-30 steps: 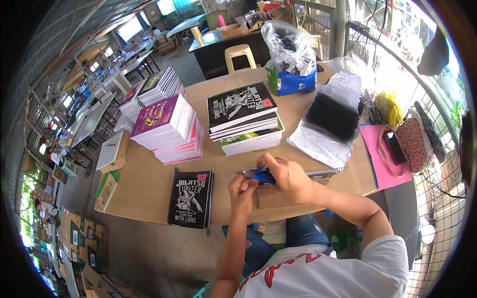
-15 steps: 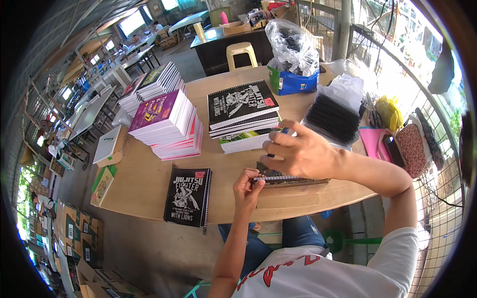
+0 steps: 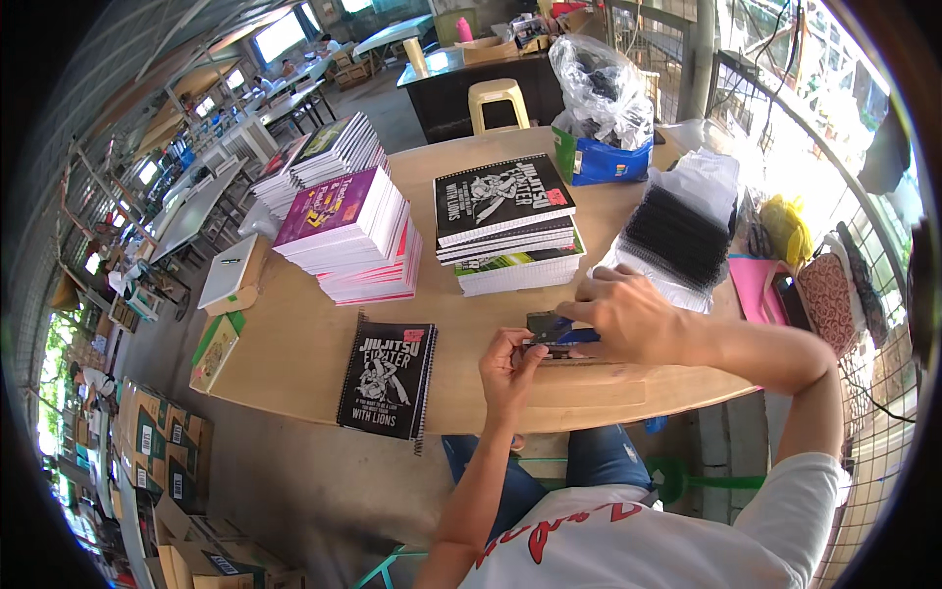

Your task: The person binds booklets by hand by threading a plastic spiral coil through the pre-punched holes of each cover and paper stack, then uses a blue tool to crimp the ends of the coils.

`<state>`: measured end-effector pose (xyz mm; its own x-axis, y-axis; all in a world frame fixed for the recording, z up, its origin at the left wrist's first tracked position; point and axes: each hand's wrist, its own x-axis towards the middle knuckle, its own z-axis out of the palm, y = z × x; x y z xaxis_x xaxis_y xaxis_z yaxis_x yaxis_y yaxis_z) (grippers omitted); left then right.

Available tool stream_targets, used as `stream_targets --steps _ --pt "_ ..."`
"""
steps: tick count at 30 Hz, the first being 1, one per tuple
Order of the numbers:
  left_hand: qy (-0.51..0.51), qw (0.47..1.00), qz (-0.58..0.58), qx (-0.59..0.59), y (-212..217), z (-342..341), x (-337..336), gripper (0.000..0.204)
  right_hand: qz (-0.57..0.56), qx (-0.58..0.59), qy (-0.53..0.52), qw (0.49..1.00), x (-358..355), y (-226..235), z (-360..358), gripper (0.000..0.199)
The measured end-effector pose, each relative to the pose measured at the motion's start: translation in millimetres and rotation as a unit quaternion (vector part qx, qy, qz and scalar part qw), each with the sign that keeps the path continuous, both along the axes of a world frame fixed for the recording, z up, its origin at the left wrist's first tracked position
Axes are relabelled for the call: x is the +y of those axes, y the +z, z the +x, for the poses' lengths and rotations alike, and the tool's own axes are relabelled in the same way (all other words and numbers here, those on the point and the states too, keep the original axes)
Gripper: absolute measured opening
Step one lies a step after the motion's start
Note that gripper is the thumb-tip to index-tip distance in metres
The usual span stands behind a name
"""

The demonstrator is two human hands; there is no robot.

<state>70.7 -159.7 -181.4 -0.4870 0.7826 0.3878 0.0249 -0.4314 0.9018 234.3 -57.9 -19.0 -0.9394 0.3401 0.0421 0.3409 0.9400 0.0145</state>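
Observation:
Close to the table's front edge, my left hand (image 3: 507, 369) pinches one end of a dark-covered notebook (image 3: 547, 326) between thumb and fingers. My right hand (image 3: 628, 312) is closed round a blue-handled tool (image 3: 582, 335), held low against the notebook's bound edge. The tool's tip is hidden, so its exact kind does not show. To the left lies a black spiral-bound notebook (image 3: 388, 378), its wire coil running past the cover at the lower corner. Beyond my hands rises a stack of black-covered notebooks (image 3: 505, 201), with a green-covered one lower down.
Purple-topped books (image 3: 339, 221) stand in a tall pile at the left. Black binding coils (image 3: 677, 236) lie on paper at the right, beside a pink folder (image 3: 758, 290). A blue bag with clear plastic (image 3: 603, 157) sits at the back, before a stool (image 3: 497, 103).
My right hand has come down with the blue-handled tool onto the notebook's bound edge. My left hand keeps its pinch. The whole view has shifted slightly.

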Motion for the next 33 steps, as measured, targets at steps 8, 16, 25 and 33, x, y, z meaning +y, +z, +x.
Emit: stream_targets --steps 8,16,25,33 --pt "0.229 0.973 -0.012 0.004 30.1 23.9 -18.0 0.019 -0.009 0.418 -0.149 0.896 26.5 -3.6 88.7 0.054" --pt "0.238 0.853 -0.168 0.434 179.8 -187.4 -39.3 0.025 -0.022 0.340 -0.275 0.899 51.1 -115.4 182.2 0.060" --pt "0.018 0.733 -0.245 0.634 37.8 -224.4 -6.5 0.016 0.025 0.312 -0.271 0.910 39.7 -172.8 163.0 0.071" --pt "0.052 0.739 -0.267 0.617 -5.7 -231.4 -10.1 0.016 -0.127 0.393 -0.117 0.903 -37.9 -111.5 89.7 0.066"
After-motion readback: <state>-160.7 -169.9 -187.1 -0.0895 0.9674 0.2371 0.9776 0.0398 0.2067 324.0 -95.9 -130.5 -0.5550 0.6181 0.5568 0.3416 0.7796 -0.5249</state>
